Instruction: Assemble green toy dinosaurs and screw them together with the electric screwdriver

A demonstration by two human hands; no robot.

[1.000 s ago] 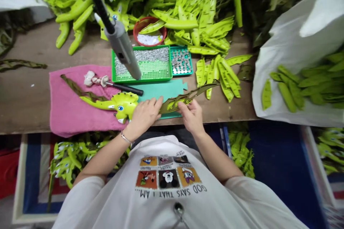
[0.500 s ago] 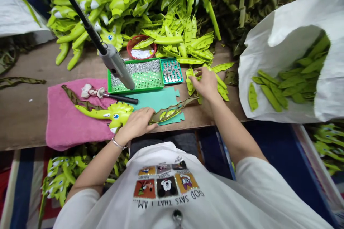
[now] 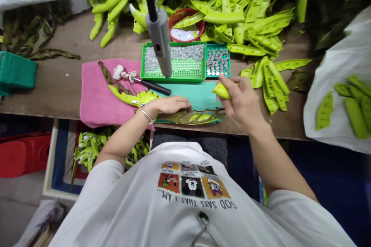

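My right hand (image 3: 242, 102) grips a small lime-green plastic piece (image 3: 222, 90) above the right end of the teal mat (image 3: 199, 94). My left hand (image 3: 174, 105) lies low over the mat, its fingers at a dark olive strip (image 3: 185, 117) with lime-green parts set in it; whether it grips the strip is hidden. Beside my left wrist a lime-green dinosaur-like head piece (image 3: 124, 95) lies on the pink towel (image 3: 95, 96). A black-handled tool (image 3: 156, 87) with a cloth-wrapped end rests at the towel and mat.
Behind the mat stand a green tray (image 3: 188, 70) of metal bits, a teal tray (image 3: 218, 60) of small discs and a red basket (image 3: 199, 27). A grey rod tool (image 3: 160, 46) hangs over the green tray. Green pieces (image 3: 274, 81) lie right, near a white sack (image 3: 319, 81).
My right hand has lifted a green piece from the small pile and brought it left to the mat. The camera view has shifted. My left hand's fingers have moved over the strip.
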